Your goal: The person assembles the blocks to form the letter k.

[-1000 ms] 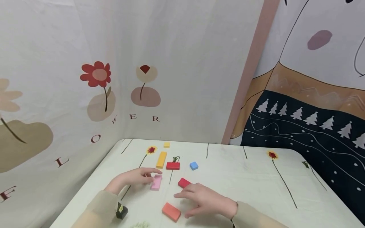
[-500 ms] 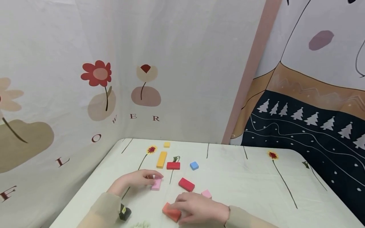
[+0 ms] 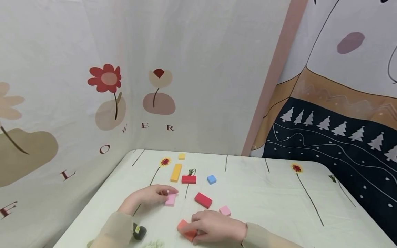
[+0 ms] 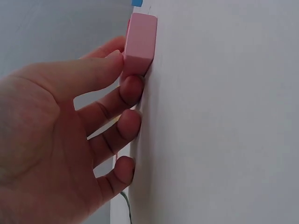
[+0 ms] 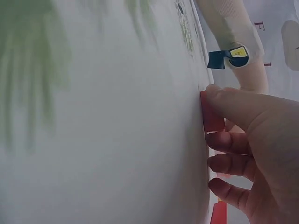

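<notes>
Fingertips (image 4: 131,87) of the half-curled left hand (image 3: 147,195) pinch a pink block (image 3: 170,200), those of the curled right hand (image 3: 215,225) an orange block (image 5: 213,115), while backdrop letters (image 3: 143,125) spell F-L-O-W-E-R.

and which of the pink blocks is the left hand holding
The longer pink block, pinched in the left hand; the shorter pink block lies apart from it, near the right hand.

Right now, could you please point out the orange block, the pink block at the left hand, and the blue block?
Orange block (image 3: 190,236): head view, on its uncovered near part.
Pink block (image 3: 170,200) at the left hand (image 3: 150,194): head view, on its uncovered part.
Blue block (image 3: 211,178): head view, middle of its top face.
</notes>
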The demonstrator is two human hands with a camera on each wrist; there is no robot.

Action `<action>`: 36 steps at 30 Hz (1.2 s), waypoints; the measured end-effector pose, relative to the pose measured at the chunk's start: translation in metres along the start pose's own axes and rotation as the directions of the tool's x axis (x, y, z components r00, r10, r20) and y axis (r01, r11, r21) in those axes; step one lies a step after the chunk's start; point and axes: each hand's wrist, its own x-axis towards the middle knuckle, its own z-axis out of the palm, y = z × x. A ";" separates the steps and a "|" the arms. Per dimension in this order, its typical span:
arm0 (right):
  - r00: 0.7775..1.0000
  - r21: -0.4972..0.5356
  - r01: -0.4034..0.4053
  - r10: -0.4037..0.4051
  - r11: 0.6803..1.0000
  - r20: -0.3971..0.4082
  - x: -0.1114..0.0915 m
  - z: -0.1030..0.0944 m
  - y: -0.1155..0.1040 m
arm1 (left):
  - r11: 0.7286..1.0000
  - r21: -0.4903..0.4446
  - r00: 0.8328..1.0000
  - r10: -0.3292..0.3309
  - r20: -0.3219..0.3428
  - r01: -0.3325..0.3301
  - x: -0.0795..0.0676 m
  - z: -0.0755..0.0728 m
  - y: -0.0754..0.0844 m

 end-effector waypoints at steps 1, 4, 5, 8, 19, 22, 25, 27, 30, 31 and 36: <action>1.000 -0.013 0.011 -0.011 1.000 -0.003 0.001 0.001 0.000 | 1.000 -0.004 1.000 0.004 0.003 -0.004 0.000 0.000 0.000; 0.999 -0.044 0.034 -0.034 0.998 -0.002 0.003 0.002 0.000 | 1.000 -0.011 1.000 0.010 0.009 -0.010 0.001 0.000 -0.001; 0.999 -0.047 0.036 -0.036 0.998 0.002 0.004 0.003 0.000 | 1.000 -0.008 1.000 0.013 0.008 -0.013 0.001 0.000 -0.001; 0.999 -0.059 0.043 -0.043 0.997 0.016 0.007 0.004 0.000 | 1.000 -0.011 1.000 0.017 0.008 -0.016 0.001 0.000 -0.003; 0.998 -0.105 0.060 -0.060 0.993 0.006 0.016 0.003 -0.003 | 0.999 -0.051 1.000 -0.017 -0.013 0.016 0.000 0.001 -0.006; 0.998 -0.106 0.055 -0.056 0.993 0.001 0.020 0.005 -0.004 | 0.998 -0.055 1.000 -0.018 -0.014 0.017 -0.001 0.002 -0.005; 0.999 -0.113 0.050 -0.052 0.992 -0.010 0.025 0.007 -0.005 | 0.998 -0.062 1.000 -0.020 -0.014 0.019 -0.002 0.002 -0.004; 0.999 -0.109 0.034 -0.035 0.993 -0.008 0.029 0.008 -0.006 | 0.998 -0.064 1.000 -0.025 -0.014 0.024 -0.002 0.002 -0.004; 1.000 -0.113 0.001 -0.002 0.994 -0.015 0.035 0.009 -0.007 | 0.997 -0.068 0.999 -0.030 -0.014 0.029 -0.002 0.002 -0.004; 1.000 -0.121 -0.007 0.004 0.993 -0.023 0.037 0.009 -0.008 | 0.997 -0.068 1.000 -0.028 -0.013 0.027 -0.002 0.002 -0.004; 0.998 -0.135 -0.028 0.019 0.990 -0.064 0.045 0.006 -0.009 | 0.998 -0.063 1.000 -0.022 -0.016 0.021 -0.002 0.002 -0.005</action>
